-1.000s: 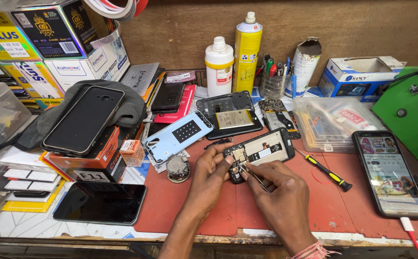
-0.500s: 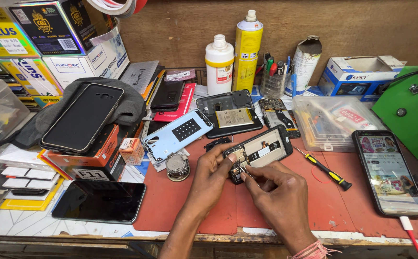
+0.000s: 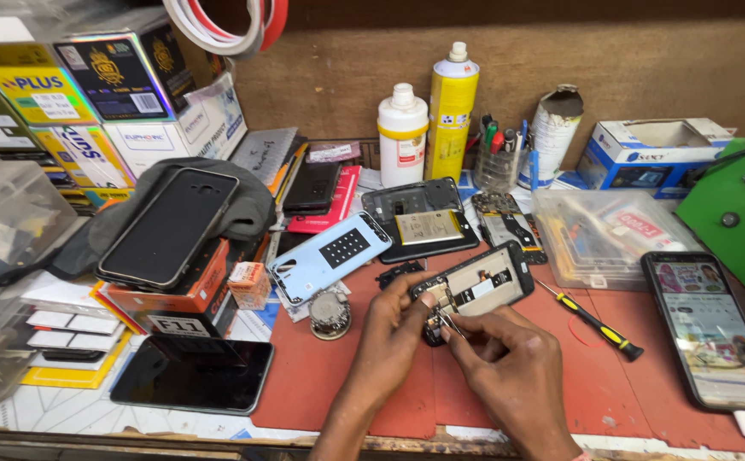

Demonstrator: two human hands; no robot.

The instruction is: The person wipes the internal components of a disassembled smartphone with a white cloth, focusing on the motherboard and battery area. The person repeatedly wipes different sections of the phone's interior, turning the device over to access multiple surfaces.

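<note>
Red mat point(image 3: 321, 376), opened black phone point(image 3: 483, 282)

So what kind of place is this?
Most likely a phone repair bench. An opened phone lies under the hands, with more phones, a screwdriver and a spray can around.

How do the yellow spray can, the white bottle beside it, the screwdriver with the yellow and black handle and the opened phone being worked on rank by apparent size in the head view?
1. Yellow spray can
2. Opened phone, close to the can, so unsure
3. White bottle
4. Screwdriver, the thinnest
</note>
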